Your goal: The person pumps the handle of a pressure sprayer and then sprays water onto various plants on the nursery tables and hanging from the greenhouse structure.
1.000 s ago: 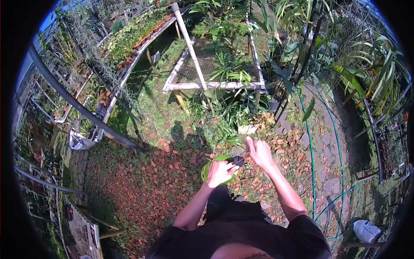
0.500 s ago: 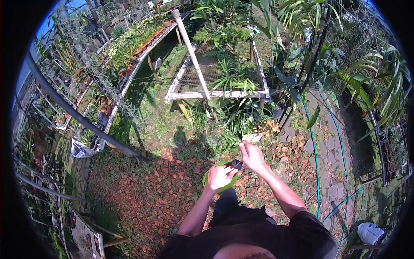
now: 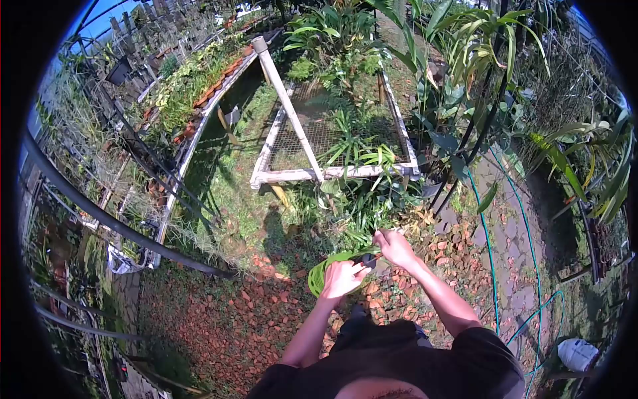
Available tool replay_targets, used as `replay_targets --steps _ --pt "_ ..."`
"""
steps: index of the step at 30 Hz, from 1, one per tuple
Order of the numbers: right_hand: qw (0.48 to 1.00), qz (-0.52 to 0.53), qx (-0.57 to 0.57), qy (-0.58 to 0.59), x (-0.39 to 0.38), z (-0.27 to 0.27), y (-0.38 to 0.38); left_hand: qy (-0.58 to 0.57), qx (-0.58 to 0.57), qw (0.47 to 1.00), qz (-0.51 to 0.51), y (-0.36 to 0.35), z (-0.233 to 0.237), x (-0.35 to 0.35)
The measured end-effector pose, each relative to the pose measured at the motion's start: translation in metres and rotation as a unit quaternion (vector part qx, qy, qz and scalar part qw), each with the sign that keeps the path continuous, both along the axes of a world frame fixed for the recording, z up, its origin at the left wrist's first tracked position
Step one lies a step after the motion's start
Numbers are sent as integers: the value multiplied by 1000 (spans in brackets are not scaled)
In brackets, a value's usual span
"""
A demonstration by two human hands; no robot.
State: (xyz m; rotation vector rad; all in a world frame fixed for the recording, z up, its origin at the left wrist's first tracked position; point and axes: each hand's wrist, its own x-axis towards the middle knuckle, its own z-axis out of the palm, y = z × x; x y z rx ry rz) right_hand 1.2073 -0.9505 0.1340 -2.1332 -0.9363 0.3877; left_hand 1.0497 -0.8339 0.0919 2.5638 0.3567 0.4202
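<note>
ground of red shards (image 3: 266,307), mesh bench (image 3: 319,136), left hand (image 3: 342,278) clamped on green coil (image 3: 314,279), right hand (image 3: 395,247) pinched shut

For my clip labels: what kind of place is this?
Probably an outdoor plant nursery or garden: a white-framed wire-mesh bench with leafy green plants, a thin green hose along the stone path, and red-brown brick chips on the ground. The left hand grips a bright green coil.
</note>
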Motion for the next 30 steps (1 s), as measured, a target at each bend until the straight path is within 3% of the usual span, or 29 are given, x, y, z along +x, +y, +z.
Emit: replay_targets --steps 1,2,3,5,6,8,10,11,13,14,17,18,19,20,21,22,23,24,25,26,27,28,29,30 --pt "993 60 -79 70 17 36 -6 4 5 1000 0 8 1 0" --pt "1000 -4 -16 14 25 59 -8 11 7 1000 1 11 2 0" --pt "999 -20 -28 -17 16 34 -1 34 -14 999 15 13 8 7" --pt "994 -54 -45 -89 -3 -27 26 18 49 998 -47 7 14 28" --pt "1000 -25 -14 -12 1 -25 16 -6 114 989 -92 8 9 33" --pt "999 -18 42 -20 39 -14 3 5 90 995 -52 9 11 36" --pt "990 -87 113 -14 67 79 -12 15 28 999 2 7 19 41" --pt "989 -86 114 -39 62 56 -5 65 4 997 43 5 10 49" --pt "984 -85 123 -102 49 -8 16 19 25 999 31 -13 18 72" --pt "989 -52 123 -62 59 -14 8 28 63 997 31 -17 16 78" --pt "996 21 78 -49 122 52 -23 -41 55 996 48 -21 -12 85" --pt "989 -45 138 14 134 72 -28 -11 14 997 72 -33 0 96" --pt "976 -115 180 -44 124 35 -14 16 -24 995 94 -43 15 111" --pt "986 -78 129 -67 116 2 -10 55 -36 987 148 -53 11 130" --pt "992 -40 80 -93 117 -18 -11 -27 -36 991 128 -60 7 141" --pt "989 5 133 -68 133 -12 -20 -34 -2 993 116 -62 7 146" --pt "995 80 48 20 161 -4 -30 -36 28 993 105 -69 5 146" --pt "995 64 72 11 180 31 -40 44 28 989 138 -71 0 147" --pt "994 50 94 3 191 56 -49 55 14 986 160 -76 4 159" --pt "969 -74 225 -72 189 53 -49 67 -3 981 182 -85 7 172" --pt "988 -48 142 -37 169 18 -45 81 -17 975 204 -91 10 179" --pt "990 -29 126 -54 165 -15 -48 10 -55 991 123 -92 11 180" --pt "991 -11 111 -70 165 -34 -52 45 -37 988 146 -101 14 178" --pt "996 57 64 8 187 -19 -63 79 -14 983 165 -109 22 178"
